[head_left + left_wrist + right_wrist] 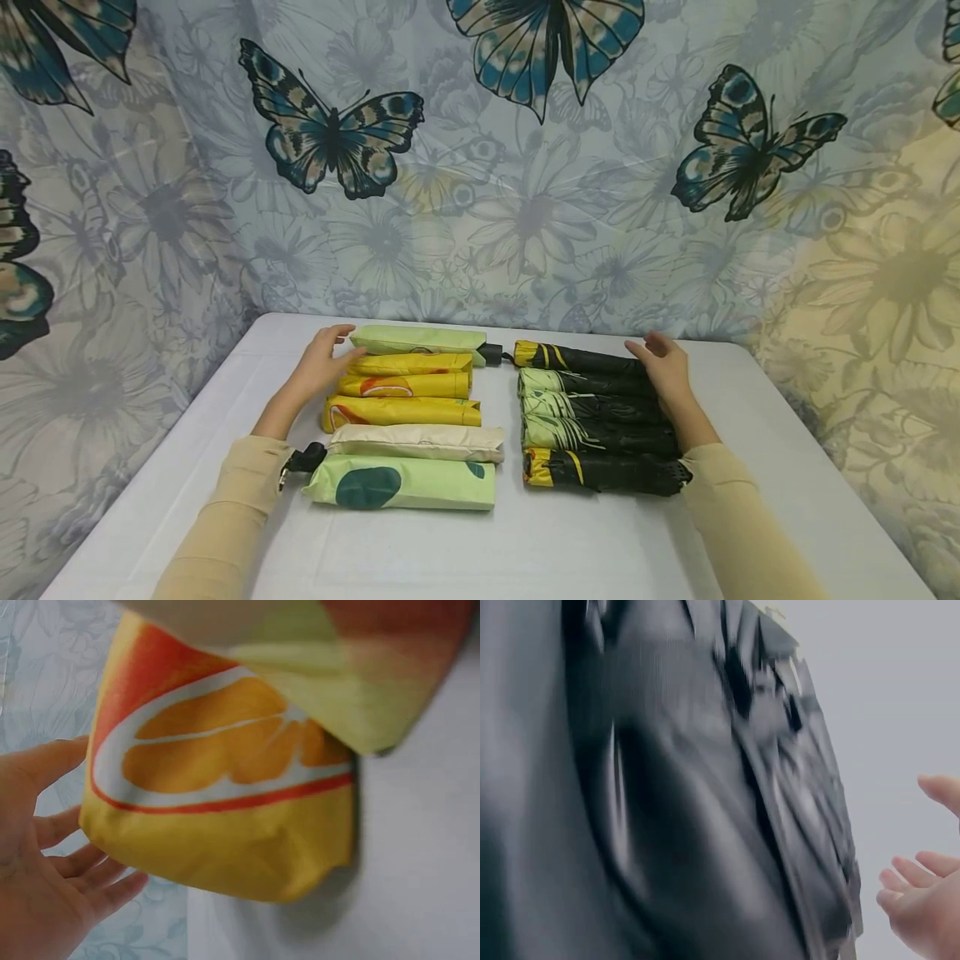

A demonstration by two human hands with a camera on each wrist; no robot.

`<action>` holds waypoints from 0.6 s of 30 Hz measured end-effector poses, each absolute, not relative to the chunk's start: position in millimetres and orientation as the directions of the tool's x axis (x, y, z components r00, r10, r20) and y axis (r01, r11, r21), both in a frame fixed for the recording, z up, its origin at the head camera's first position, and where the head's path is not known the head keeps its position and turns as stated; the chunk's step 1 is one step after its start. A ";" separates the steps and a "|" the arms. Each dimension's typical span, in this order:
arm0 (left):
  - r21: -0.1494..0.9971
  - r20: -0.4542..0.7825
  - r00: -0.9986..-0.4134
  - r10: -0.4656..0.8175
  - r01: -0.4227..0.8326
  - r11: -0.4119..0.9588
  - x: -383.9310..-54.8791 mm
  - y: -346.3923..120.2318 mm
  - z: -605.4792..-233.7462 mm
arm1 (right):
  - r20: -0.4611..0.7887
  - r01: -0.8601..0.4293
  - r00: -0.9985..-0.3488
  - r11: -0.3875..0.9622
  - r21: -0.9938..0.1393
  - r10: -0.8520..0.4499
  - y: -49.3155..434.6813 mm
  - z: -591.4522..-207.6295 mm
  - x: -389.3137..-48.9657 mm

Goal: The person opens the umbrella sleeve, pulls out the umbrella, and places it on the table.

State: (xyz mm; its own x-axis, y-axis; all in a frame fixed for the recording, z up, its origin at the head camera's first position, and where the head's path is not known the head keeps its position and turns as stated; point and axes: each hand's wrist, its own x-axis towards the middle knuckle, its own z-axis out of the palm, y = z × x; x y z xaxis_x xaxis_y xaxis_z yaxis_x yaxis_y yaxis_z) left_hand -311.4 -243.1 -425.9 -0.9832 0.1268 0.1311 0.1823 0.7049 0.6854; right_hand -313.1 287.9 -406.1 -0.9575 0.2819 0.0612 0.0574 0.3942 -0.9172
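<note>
Two columns of folded umbrellas lie crosswise on the white table. My left hand (320, 367), fingers loosely spread, is by the left ends of the back light-green umbrella (420, 339) and the yellow umbrella (431, 364). In the left wrist view, its fingertips reach the edge of a yellow cover with an orange-slice print (217, 847). My right hand (667, 367) is beside the right end of the back black-and-yellow umbrella (585, 358), its fingers relaxed and holding nothing. The right wrist view shows dark glossy folds (682, 825) with the hand at their right.
Toward the front of the left column are another yellow umbrella (420, 412), a cream one (420, 442) and a leaf-print green one (442, 485). Black-and-green umbrellas (600, 407) and a front black-and-yellow one (607, 472) fill the right column. A butterfly-print cloth (525, 208) hangs behind the table (420, 558).
</note>
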 end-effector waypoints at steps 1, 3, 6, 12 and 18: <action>0.684 0.127 -0.984 0.124 0.177 0.708 -313.3 -242.5 -424.7 | 0.064 0.048 -0.960 0.385 -0.922 0.273 284.0 -404.9 -313.5; 0.680 0.117 -0.985 0.124 0.170 0.713 -316.9 -242.1 -423.0 | 0.057 0.043 -0.967 0.379 -0.924 0.248 276.5 -403.0 -314.5; 0.677 0.103 -0.986 0.129 0.164 0.718 -322.3 -241.4 -421.7 | 0.050 0.034 -0.975 0.370 -0.929 0.216 265.2 -401.4 -316.2; 0.669 0.065 -0.989 0.131 0.141 0.730 -334.1 -239.8 -421.7 | 0.041 0.020 -0.986 0.361 -0.932 0.159 243.1 -399.1 -319.6; 0.682 0.018 -0.987 0.159 0.129 0.720 -341.6 -238.8 -423.6 | 0.036 0.000 -0.995 0.344 -0.939 0.098 219.4 -402.3 -325.4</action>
State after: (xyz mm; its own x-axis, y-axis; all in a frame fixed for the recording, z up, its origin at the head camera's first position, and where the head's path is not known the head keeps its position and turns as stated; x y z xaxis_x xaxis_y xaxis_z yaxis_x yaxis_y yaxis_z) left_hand -341.6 -238.8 -423.6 -0.9871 0.1588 0.0184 0.1286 0.7201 0.6819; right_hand -325.4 219.4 -402.3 -0.9946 0.0977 0.0363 -0.0005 0.3443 -0.9389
